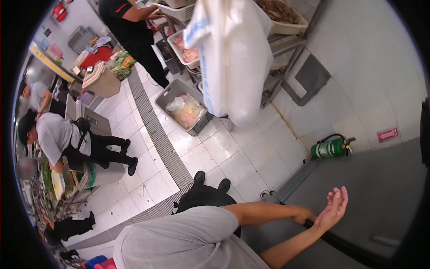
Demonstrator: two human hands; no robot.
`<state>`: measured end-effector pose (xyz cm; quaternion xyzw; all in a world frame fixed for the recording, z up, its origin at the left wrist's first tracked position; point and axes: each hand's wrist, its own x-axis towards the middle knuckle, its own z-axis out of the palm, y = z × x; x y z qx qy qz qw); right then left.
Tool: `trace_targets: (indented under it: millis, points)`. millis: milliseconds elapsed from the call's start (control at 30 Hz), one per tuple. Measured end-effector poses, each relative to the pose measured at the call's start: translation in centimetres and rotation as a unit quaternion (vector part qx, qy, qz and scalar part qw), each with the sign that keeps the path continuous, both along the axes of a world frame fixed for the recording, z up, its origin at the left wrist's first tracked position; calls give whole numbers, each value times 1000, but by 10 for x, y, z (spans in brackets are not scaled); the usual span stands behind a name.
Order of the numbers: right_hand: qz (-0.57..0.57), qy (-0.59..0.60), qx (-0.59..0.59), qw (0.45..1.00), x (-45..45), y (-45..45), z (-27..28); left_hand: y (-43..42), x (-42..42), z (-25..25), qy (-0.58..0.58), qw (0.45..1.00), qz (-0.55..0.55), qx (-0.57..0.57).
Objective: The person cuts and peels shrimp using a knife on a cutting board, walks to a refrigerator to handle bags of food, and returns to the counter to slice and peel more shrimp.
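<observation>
My left hand (304, 214) is smeared by motion. It is at the black strip (338, 240) that runs between two large grey panels (380, 193), and I cannot tell whether its fingers close on the strip. My right hand (331, 210) is held just beside it, palm turned up and fingers apart, with nothing in it. The right wrist crosses in front of the strip. A recessed handle (384, 241) shows on the grey surface at the lower right.
A green fire extinguisher (331, 148) stands by the wall beyond the panels. A large white plastic bag (233, 58) hangs on a rack; below it sits a grey crate (192, 127) with bagged food. Floor grating (152, 121) crosses the tiles. Several co-workers (67, 139) stand at counters.
</observation>
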<state>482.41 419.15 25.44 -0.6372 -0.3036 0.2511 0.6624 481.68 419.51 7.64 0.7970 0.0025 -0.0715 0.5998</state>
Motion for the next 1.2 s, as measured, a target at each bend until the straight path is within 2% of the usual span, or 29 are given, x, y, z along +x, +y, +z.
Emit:
trace_targets:
  millis: [33, 100, 167, 200, 233, 267, 300, 333, 367, 400, 433, 467, 500, 533, 567, 633, 667, 733, 767, 800, 833, 867, 900, 933, 967, 1000, 1033, 1067, 1200]
  points:
    - [15, -7, -8, 1000, -3, 4, 3, 0, -15, -23, -59, 996, 62, -18]
    - [47, -12, -13, 999, -19, 17, 7, 8, -61, -60, -73, 979, 188, 13]
    - [220, 57, 77, 971, -59, 36, 13, 39, -134, -72, 20, 977, 213, 6]
    - [344, 98, 142, 923, -83, 48, 13, 47, -170, -120, 18, 963, 263, -48]
    - [418, 150, 167, 880, -115, 53, 16, 52, -217, -154, 52, 946, 319, 23]
    - [529, 188, 201, 803, -150, 61, 28, 58, -269, -179, 108, 922, 368, 64]
    - [621, 243, 214, 714, -183, 66, 46, 57, -329, -182, 196, 871, 446, 60]
    - [706, 296, 236, 599, -217, 73, 68, 57, -385, -174, 284, 814, 503, 55]
    - [754, 374, 224, 492, -249, 68, 90, 49, -444, -190, 312, 759, 569, 62]
    - [768, 426, 218, 426, -276, 65, 115, 32, -497, -194, 328, 691, 639, 85]
    - [778, 473, 207, 357, -301, 55, 138, 16, -542, -163, 341, 631, 696, 35]
    - [783, 476, 199, 346, -325, 22, 156, -9, -598, -201, 335, 594, 723, 105]
    - [661, 610, 231, 371, -346, -23, 170, -38, -623, -171, 339, 490, 797, 96]
    - [518, 722, 248, 387, -360, -48, 176, -69, -646, -144, 275, 436, 854, 67]
    - [528, 724, 235, 377, -377, -38, 173, -103, -667, -137, 265, 389, 879, 79]
    - [672, 657, 332, 87, -424, 0, 163, -182, -696, -140, 268, 298, 912, 91]
    - [676, 660, 321, 69, -433, 10, 170, -220, -702, -145, 280, 254, 921, 90]
    - [822, 532, 202, 29, -450, 21, 188, -296, -690, -143, 325, 184, 928, -12]
    - [822, 535, 196, 15, -467, 8, 192, -341, -682, -161, 355, 169, 919, -39]
    - [771, 590, 231, 61, -485, -9, 195, -390, -670, -189, 421, 199, 885, -19]
    - [714, 638, 266, 109, -501, -21, 197, -440, -649, -215, 431, 207, 877, -46]
    - [717, 637, 264, 100, -509, -16, 196, -478, -616, -228, 437, 164, 882, -59]
    - [805, 543, 219, 93, -514, -1, 192, -503, -589, -223, 466, 163, 861, -121]
    - [878, 439, 175, 80, -527, 7, 187, -536, -563, -252, 474, 155, 851, -162]
    - [879, 439, 175, 67, -545, 2, 181, -551, -544, -255, 482, 148, 839, -202]
    - [870, 435, 188, 135, -562, -3, 173, -542, -523, -242, 496, -55, 785, -368]
    - [857, 429, 202, 202, -579, -7, 162, -562, -512, -244, 459, 26, 820, -341]
    - [853, 344, 250, 303, -590, -3, 142, -576, -502, -237, 420, 104, 846, -311]
    - [763, 159, 201, 593, -615, 28, 25, -552, -502, -209, 345, 25, 872, -346]
